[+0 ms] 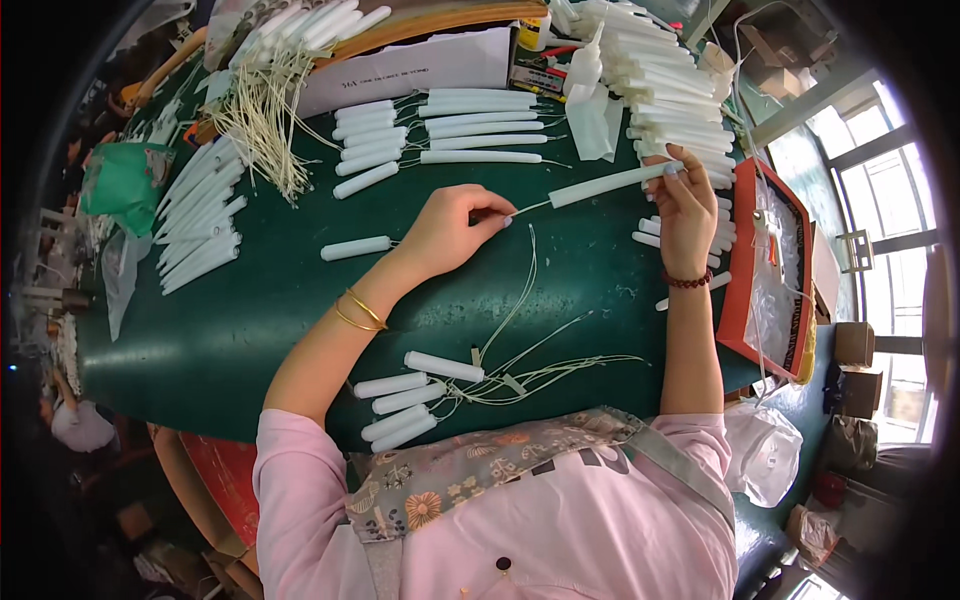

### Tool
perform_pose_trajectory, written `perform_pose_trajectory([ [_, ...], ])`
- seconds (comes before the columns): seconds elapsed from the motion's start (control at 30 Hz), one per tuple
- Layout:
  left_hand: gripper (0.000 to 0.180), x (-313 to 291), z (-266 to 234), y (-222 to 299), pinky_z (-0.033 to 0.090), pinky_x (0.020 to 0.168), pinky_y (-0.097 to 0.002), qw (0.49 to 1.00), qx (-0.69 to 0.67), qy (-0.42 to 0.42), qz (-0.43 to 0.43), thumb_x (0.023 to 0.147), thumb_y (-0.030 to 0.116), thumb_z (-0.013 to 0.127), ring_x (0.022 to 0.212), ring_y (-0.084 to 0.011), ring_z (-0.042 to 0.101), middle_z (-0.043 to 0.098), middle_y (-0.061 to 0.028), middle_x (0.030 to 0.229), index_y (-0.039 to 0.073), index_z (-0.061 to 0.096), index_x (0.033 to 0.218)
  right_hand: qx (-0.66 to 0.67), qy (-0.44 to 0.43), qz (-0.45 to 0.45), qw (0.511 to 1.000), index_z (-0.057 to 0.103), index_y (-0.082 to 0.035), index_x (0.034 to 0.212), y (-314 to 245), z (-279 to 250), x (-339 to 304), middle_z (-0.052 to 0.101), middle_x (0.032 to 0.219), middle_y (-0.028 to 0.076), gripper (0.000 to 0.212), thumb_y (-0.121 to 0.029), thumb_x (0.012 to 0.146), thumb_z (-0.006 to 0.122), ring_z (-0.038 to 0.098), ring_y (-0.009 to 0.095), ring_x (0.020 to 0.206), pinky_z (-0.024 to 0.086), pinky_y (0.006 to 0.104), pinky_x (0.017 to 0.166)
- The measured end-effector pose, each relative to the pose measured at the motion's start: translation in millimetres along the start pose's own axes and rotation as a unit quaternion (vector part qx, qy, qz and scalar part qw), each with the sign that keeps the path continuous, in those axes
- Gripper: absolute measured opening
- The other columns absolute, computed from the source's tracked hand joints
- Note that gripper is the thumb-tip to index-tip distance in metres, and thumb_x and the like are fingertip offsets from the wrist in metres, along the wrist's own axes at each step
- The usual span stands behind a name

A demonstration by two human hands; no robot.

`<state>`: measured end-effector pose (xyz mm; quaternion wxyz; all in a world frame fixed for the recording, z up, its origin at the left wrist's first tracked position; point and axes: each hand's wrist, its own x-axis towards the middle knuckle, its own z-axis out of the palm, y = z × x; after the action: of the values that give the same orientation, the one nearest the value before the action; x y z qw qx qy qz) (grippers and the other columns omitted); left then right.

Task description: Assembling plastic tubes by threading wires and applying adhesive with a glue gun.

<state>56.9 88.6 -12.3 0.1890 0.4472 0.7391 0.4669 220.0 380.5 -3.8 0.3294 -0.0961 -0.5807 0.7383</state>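
A long white candle-shaped tube (605, 187) is held up slightly tilted over the table, its right end between the thumb and fingers of my right hand (688, 205). From its left end runs a thin pale wire (532, 210), which the fingertips of my left hand (468, 225) pinch. Below my left hand a short white tube (356, 248) lies alone with a stub of wire. Near my body several short white tubes (400, 400) lie with long pale wires (540, 372) trailing to the right.
Rows of short tubes (366, 140) and long tubes (480, 128) lie beyond my hands on the green table (240, 340). Tubes (200, 215) and a wire bundle (265, 130) are left. A tube pile (665, 90) and red box (745, 260) stand right.
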Motion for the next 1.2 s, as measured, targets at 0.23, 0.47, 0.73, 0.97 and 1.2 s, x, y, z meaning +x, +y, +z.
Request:
perform_pose_trajectory([
  [0.23, 0.039, -27, -72, 9, 0.055, 0.097, -0.0379, 0.972, 0.232, -0.039, -0.016, 0.087, 0.021, 0.083, 0.11, -0.0312, 0.07, 0.073, -0.0115, 0.12, 0.003, 0.076, 0.121, 0.011, -0.055, 0.102, 0.993, 0.055, 0.002, 0.133, 30, 44, -16, 0.072, 0.126, 0.022, 0.024, -0.004, 0.109, 0.053, 0.07, 0.018, 0.095, 0.057, 0.0293, 0.087],
  [0.47, 0.034, -63, -56, -13, 0.056, 0.088, -0.0398, 0.953, 0.285, 0.085, -0.061, 0.083, 0.021, 0.089, 0.095, -0.0306, 0.069, 0.072, -0.0104, 0.105, 0.0, 0.074, 0.105, -0.062, -0.131, 0.151, 0.978, 0.063, 0.003, 0.12, 47, 70, -27, 0.075, 0.116, 0.015, 0.022, 0.008, 0.099, 0.067, 0.074, 0.014, 0.091, 0.062, 0.0265, 0.081],
  [0.73, 0.014, -64, -47, -33, 0.055, 0.079, -0.041, 0.973, 0.184, 0.117, -0.079, 0.085, 0.012, 0.085, 0.088, -0.0263, 0.069, 0.07, -0.0083, 0.089, 0.003, 0.076, 0.09, -0.316, -0.166, 0.106, 0.928, 0.075, 0.0, 0.112, 46, 67, -32, 0.073, 0.091, 0.0, 0.018, 0.0, 0.095, 0.078, 0.06, 0.003, 0.07, 0.049, 0.0186, 0.062],
  [0.97, 0.008, -65, -49, -36, 0.055, 0.073, -0.0321, 0.982, 0.154, 0.099, -0.039, 0.088, 0.003, 0.081, 0.081, -0.0208, 0.068, 0.072, -0.0077, 0.092, 0.0, 0.077, 0.094, -0.294, -0.13, 0.13, 0.938, 0.079, -0.001, 0.11, 40, 69, -31, 0.072, 0.084, -0.002, 0.018, -0.005, 0.093, 0.082, 0.056, 0.002, 0.065, 0.047, 0.0196, 0.059],
  [1.2, 0.01, -63, -54, -33, 0.054, 0.073, -0.0259, 0.993, 0.016, 0.111, -0.04, 0.094, 0.006, 0.08, 0.081, -0.0117, 0.066, 0.076, -0.0056, 0.098, -0.001, 0.08, 0.101, -0.334, -0.151, 0.078, 0.927, 0.077, 0.0, 0.113, 46, 52, -20, 0.076, 0.093, 0.001, 0.019, -0.004, 0.095, 0.08, 0.064, 0.003, 0.076, 0.049, 0.018, 0.067],
])
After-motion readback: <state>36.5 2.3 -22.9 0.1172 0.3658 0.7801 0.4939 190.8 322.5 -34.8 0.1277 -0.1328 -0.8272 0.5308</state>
